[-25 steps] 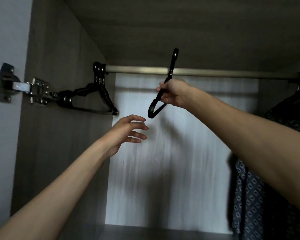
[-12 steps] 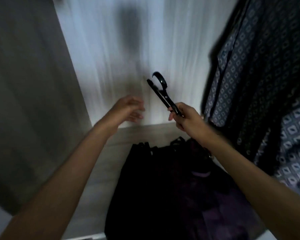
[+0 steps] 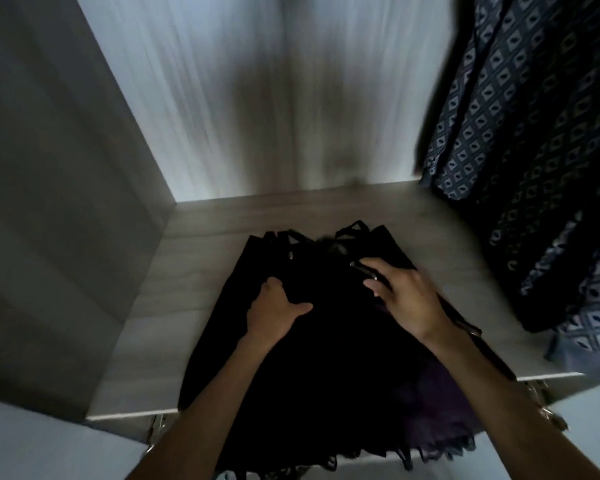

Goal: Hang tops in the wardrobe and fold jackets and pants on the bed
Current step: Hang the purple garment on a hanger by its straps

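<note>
Wardrobe (image 3: 257, 98): pale streaked back panel from 11 to 1 o'clock, grey side wall (image 3: 49, 202) filling 8 to 10 o'clock. Picture dim and smeared.

Patterned shirts (image 3: 534, 150): dark blue with a pale diamond print, hanging from 1 down to 4 o'clock, hems just above the shelf.

Shelf (image 3: 174, 306): light wood grain, running from 9 to 3 o'clock below the back panel, front edge at 7 and 4 o'clock.

Black tops (image 3: 309, 375): a flat pile on the shelf, centre to 6 o'clock, thin straps at its far edge, lace trim overhanging the front edge.

Purple garment (image 3: 440, 403): partly showing under the pile at 5 o'clock.

Right hand (image 3: 409, 299): on the pile just right of centre, grip closed round a hanger.

Left hand (image 3: 274, 313): just left of centre, fingers dug into the black fabric, thumb spread; grip bunching the top layer.

Hanger (image 3: 362, 267): black, lying on the pile, one end past the fingertips, the rest running toward 4 o'clock beneath the wrist.

Hinges (image 3: 155, 427): metal, at 7 o'clock; another at 4 o'clock.
</note>
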Demonstrator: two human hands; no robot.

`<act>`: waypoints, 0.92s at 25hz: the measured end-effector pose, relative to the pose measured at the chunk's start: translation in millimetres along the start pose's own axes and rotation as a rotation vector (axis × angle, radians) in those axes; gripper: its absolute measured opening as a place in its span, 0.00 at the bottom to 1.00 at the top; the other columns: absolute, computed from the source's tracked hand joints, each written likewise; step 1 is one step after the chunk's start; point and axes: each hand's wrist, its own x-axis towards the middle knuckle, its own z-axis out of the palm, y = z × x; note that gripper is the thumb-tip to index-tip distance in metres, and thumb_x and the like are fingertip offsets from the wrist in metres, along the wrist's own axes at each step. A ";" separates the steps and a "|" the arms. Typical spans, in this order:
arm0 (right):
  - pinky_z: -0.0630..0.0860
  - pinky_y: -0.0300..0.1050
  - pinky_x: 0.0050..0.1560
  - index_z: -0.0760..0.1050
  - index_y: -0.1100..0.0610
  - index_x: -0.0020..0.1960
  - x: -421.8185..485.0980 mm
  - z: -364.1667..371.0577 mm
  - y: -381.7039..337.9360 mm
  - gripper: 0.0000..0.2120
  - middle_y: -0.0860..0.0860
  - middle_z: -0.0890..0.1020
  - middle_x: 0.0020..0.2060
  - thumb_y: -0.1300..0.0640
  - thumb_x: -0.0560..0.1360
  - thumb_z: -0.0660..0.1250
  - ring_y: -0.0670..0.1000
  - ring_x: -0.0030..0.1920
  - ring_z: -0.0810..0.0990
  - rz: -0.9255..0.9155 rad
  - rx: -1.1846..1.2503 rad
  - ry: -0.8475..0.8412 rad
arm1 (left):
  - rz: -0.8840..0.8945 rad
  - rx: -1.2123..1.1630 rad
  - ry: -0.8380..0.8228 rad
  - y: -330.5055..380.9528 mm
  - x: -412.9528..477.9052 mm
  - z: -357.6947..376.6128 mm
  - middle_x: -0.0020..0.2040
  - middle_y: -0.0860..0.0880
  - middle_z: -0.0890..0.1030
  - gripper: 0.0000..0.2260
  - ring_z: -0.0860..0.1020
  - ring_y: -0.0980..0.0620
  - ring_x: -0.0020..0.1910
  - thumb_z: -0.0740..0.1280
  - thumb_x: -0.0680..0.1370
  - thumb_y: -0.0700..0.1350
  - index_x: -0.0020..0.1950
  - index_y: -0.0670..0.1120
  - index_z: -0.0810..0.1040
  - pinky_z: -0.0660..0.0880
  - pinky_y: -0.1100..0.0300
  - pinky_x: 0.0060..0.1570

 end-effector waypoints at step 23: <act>0.71 0.32 0.56 0.78 0.53 0.61 88.6 -60.2 -13.5 0.10 0.45 0.81 0.52 0.56 0.81 0.64 0.41 0.54 0.78 -0.051 0.506 0.392 | 0.387 -0.930 0.176 105.7 4.6 -220.0 0.55 0.46 0.82 0.13 0.83 0.47 0.45 0.65 0.78 0.34 0.61 0.45 0.74 0.80 0.54 0.46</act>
